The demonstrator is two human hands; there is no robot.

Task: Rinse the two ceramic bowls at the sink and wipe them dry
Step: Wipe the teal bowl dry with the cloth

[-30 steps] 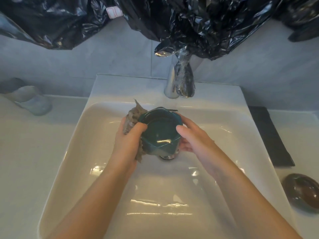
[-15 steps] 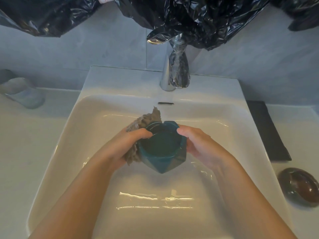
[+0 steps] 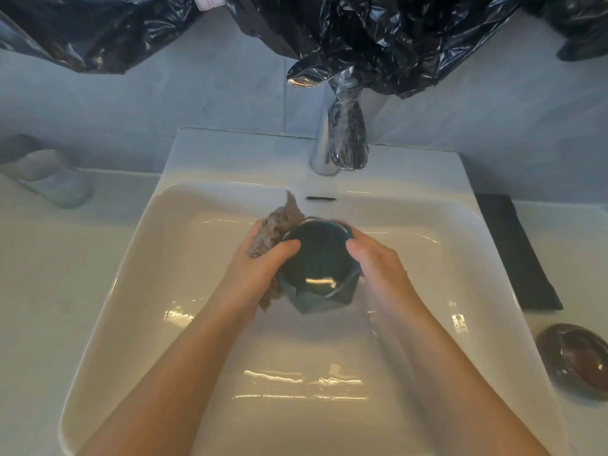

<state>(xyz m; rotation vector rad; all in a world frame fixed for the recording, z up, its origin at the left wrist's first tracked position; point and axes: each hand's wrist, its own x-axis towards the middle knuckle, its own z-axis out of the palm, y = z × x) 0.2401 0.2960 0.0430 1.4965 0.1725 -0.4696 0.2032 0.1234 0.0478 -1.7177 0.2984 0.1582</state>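
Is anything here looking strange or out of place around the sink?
Yes: crumpled black plastic sheeting hangs across the wall above the white sink and wraps around the chrome tap. Nothing looks spilled or broken.

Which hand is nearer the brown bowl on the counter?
Right. The right hand holds the teal bowl on the side toward the brown bowl; the left hand is on the far side, holding the cloth.

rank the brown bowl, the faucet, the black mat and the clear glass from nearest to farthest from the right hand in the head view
From the right hand:
1. Black mat, on the counter just right of the sink.
2. Faucet, behind the basin, up and slightly left.
3. Brown bowl, on the counter at the lower right.
4. Clear glass, far left on the counter.
Faucet and mat are close; that order is tentative.
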